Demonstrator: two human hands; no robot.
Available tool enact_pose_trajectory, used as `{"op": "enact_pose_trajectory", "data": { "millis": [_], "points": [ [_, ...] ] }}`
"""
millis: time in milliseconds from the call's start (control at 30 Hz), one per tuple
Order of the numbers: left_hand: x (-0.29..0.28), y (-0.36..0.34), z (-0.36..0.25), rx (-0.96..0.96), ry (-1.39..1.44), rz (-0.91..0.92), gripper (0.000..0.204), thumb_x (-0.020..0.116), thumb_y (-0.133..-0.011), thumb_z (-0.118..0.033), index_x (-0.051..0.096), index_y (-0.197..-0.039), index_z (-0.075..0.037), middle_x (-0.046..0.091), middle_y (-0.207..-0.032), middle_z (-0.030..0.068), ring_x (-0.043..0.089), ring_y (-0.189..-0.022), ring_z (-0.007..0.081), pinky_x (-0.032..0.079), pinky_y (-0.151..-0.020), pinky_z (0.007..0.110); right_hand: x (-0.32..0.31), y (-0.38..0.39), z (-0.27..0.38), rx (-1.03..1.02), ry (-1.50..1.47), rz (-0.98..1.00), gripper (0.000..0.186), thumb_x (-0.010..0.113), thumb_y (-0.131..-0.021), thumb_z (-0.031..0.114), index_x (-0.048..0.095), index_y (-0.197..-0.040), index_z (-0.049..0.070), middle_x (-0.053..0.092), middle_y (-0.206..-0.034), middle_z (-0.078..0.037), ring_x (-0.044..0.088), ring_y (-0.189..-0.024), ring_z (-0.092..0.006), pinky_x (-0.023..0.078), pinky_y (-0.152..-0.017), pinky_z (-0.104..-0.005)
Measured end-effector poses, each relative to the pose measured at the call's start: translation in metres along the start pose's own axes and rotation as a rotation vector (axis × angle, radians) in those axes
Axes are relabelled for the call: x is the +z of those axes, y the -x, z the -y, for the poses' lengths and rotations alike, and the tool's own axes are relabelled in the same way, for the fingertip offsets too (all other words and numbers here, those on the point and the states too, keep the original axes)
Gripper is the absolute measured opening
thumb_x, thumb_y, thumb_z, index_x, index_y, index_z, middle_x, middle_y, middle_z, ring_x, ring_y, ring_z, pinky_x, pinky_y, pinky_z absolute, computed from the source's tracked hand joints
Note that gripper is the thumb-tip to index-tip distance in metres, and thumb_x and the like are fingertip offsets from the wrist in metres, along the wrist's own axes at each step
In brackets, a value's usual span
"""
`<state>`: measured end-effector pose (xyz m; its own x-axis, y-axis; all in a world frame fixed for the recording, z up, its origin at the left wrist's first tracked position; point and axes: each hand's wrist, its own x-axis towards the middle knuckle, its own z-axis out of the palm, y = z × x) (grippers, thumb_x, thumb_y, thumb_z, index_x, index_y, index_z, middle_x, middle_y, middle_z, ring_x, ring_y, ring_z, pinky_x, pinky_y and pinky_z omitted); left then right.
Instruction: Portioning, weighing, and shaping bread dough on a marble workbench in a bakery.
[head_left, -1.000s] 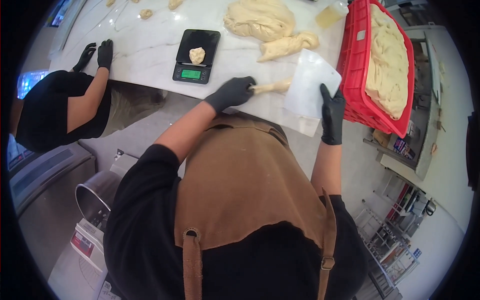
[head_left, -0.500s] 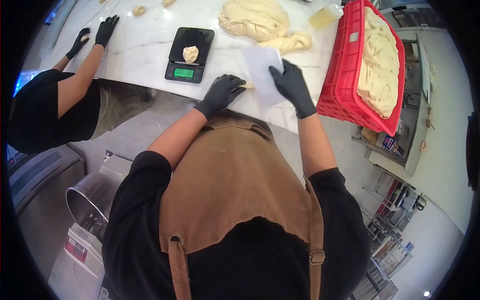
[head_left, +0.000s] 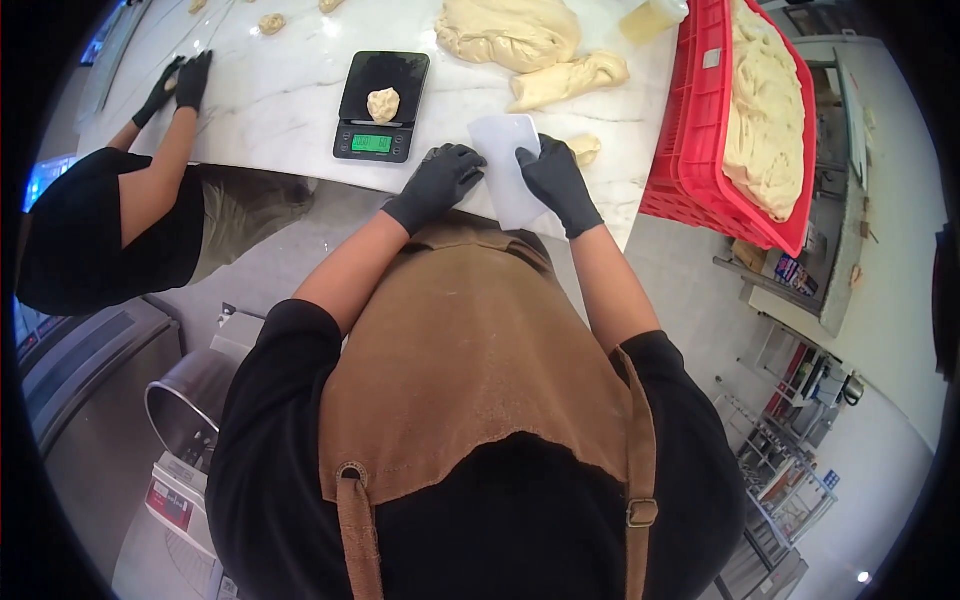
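My right hand (head_left: 555, 180), in a black glove, is closed on a translucent white dough scraper (head_left: 495, 170), held low over the counter's near edge. My left hand (head_left: 440, 180), also gloved, is curled at the scraper's left side; anything inside its fingers is hidden. A small dough piece (head_left: 585, 150) shows just right of the scraper. A black digital scale (head_left: 398, 80) bears a dough lump (head_left: 383, 105). Behind the scraper lie a long dough piece (head_left: 568, 82) and a big dough mass (head_left: 507, 30).
A red crate (head_left: 685, 130) full of dough stands at right, beside a container of yellowish liquid (head_left: 650, 22). A co-worker (head_left: 100, 220) has gloved hands on the marble counter (head_left: 260, 110) at left, near small dough balls (head_left: 272, 23). A steel bowl (head_left: 180, 400) sits below left.
The scraper and my right hand have swung leftward toward my left hand. A short dough piece now appears right of the blade. My left hand has shifted slightly left.
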<state>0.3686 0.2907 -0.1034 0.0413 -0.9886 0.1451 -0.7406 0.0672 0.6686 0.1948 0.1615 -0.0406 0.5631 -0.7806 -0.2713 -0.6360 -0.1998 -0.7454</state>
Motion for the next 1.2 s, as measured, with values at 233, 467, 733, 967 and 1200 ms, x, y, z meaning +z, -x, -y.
{"op": "enact_pose_trajectory", "data": {
  "millis": [233, 467, 733, 967, 1200],
  "points": [
    [-0.05, -0.006, 0.028, 0.135, -0.018, -0.353, 0.016, 0.068, -0.083, -0.006, 0.07, -0.098, -0.009, 0.07, -0.094, 0.0106, 0.065, -0.087, 0.0297, 0.05, -0.078, 0.041, 0.002, -0.001, 0.01, -0.1, 0.008, -0.208, 0.036, 0.063, -0.09, 0.025, 0.068, -0.109, -0.005, 0.071, -0.098, -0.026, 0.07, -0.092, -0.0371, 0.053, -0.081, -0.0416],
    [-0.124, -0.004, 0.086, 0.153, -0.458, -0.281, 0.022, 0.065, -0.089, -0.012, 0.068, -0.109, -0.005, 0.069, -0.103, 0.0141, 0.066, -0.095, 0.0337, 0.053, -0.083, 0.044, -0.047, 0.032, 0.002, 0.006, -0.13, -0.215, 0.032, 0.067, -0.092, 0.019, 0.067, -0.11, -0.006, 0.073, -0.093, -0.018, 0.068, -0.08, -0.0199, 0.053, -0.074, -0.0336],
    [-0.194, -0.063, 0.059, 0.144, -0.082, -0.618, 0.018, 0.07, -0.086, -0.018, 0.062, -0.085, -0.003, 0.064, -0.084, 0.0155, 0.064, -0.076, 0.0335, 0.051, -0.068, 0.039, -0.073, 0.053, 0.014, 0.105, -0.316, -0.322, 0.029, 0.066, -0.093, 0.015, 0.067, -0.112, -0.007, 0.073, -0.095, -0.012, 0.066, -0.08, -0.0152, 0.052, -0.074, -0.0308],
    [-0.328, -0.101, 0.097, 0.132, -0.578, -1.25, 0.05, 0.08, -0.081, -0.04, 0.061, -0.107, -0.001, 0.066, -0.078, 0.0132, 0.066, -0.069, 0.0288, 0.053, -0.067, 0.039, -0.097, 0.062, 0.02, 0.111, -0.349, -0.393, 0.028, 0.067, -0.092, 0.015, 0.067, -0.111, -0.006, 0.073, -0.094, -0.011, 0.065, -0.079, -0.0136, 0.051, -0.072, -0.0296],
    [-0.115, -0.094, 0.064, -0.219, -0.778, 0.215, 0.056, 0.07, -0.085, -0.048, 0.063, -0.126, -0.01, 0.068, -0.1, 0.0186, 0.062, -0.106, 0.0353, 0.047, -0.094, 0.043, -0.097, 0.036, 0.007, 0.06, -0.208, -0.412, 0.03, 0.066, -0.091, 0.018, 0.067, -0.11, -0.005, 0.073, -0.095, -0.016, 0.069, -0.083, -0.0209, 0.053, -0.075, -0.0336]
  ]
}}
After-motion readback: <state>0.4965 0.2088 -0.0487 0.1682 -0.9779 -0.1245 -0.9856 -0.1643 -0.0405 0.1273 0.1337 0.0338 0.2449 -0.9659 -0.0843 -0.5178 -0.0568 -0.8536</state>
